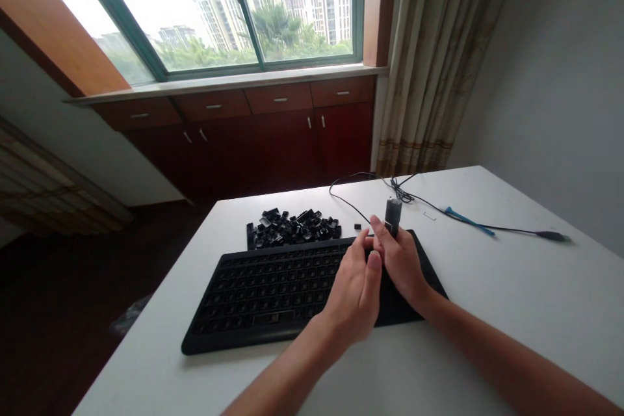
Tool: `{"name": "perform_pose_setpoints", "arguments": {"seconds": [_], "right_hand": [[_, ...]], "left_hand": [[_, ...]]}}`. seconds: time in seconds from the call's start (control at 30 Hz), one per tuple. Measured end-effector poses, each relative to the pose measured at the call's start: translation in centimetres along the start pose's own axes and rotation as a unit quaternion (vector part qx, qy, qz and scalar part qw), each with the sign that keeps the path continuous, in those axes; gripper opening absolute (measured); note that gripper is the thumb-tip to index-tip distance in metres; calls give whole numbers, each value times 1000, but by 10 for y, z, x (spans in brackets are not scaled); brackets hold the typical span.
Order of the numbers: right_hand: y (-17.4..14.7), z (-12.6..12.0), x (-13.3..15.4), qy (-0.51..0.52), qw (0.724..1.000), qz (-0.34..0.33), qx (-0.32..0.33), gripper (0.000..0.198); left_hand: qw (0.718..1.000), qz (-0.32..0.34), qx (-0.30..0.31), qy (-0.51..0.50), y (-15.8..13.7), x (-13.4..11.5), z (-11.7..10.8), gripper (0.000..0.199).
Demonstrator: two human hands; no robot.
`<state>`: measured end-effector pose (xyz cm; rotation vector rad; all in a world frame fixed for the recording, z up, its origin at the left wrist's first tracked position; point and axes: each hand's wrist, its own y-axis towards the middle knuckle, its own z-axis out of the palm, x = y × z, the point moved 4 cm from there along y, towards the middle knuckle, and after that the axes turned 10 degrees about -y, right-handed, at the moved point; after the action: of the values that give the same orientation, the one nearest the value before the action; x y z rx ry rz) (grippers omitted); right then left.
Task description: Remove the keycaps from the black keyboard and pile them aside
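A black keyboard [273, 283] lies on the white table, its key sockets bare of caps where they show. Above its right part, my right hand [402, 266] is closed around a dark rectangular block [392, 212] that sticks up past the thumb; its lower end is hidden in the grip, and its kind is unclear. My left hand [351, 289] is beside it, fingers stretched and thumb apart, with its fingertips close to the right hand's fingers. Behind the keyboard sits a heap of black keycaps [292, 229]. One loose keycap [357, 226] lies apart from them.
A thin black cable [402, 192] is bunched at the table's back edge and runs right to a dark plug end [552, 236]. A blue slim tool [470, 221] lies across it near a bent metal wire [429, 216]. Beyond the white table [531, 312] are cabinets [273, 143] under a window.
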<state>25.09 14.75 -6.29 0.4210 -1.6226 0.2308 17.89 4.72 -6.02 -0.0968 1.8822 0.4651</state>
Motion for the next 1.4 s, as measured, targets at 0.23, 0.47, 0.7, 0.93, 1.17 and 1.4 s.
{"name": "perform_pose_setpoints", "arguments": {"seconds": [0.23,0.47,0.7,0.93,1.17,1.4], "right_hand": [[-6,13,0,-1,998,17,56,52],[-14,11,7,118,991,-11,63,59],[-17,11,7,178,982,-57,34,57],[-1,3,2,252,968,-2,14,62],[8,-7,-8,164,984,72,12,63],[0,5,-2,46,998,42,30,61]], "left_hand": [[1000,-4,-20,1,-1,-4,8,60],[999,-7,-15,33,-14,-1,31,95],[999,-17,7,47,-8,-3,31,98],[998,-18,61,28,1,-1,11,102],[998,-31,41,34,0,10,8,116],[999,-27,28,17,2,3,8,119]]}}
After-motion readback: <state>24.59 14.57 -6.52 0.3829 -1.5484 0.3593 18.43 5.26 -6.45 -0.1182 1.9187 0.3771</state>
